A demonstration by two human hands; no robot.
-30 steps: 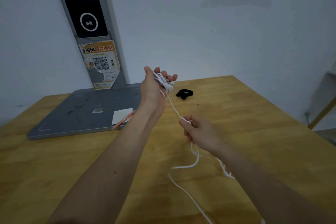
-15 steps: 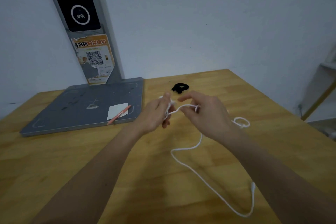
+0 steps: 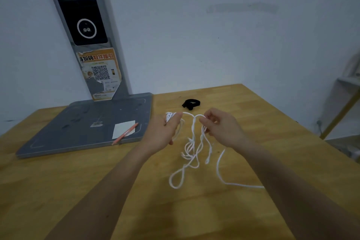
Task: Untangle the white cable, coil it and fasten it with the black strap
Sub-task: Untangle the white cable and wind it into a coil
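1. A bunch of loops of the thin white cable [image 3: 191, 143] is gripped by the left hand [image 3: 163, 131], closed around it above the wooden counter [image 3: 272, 122].
2. A strand of the same cable is pinched by the fingers of the right hand [image 3: 222, 128], just beside the left hand.
3. Tangled loops are hung between the two hands, and one strand is laid on the counter toward the right.
4. The small black fabric strap [image 3: 191, 104] is placed on the counter behind the hands, apart from them.
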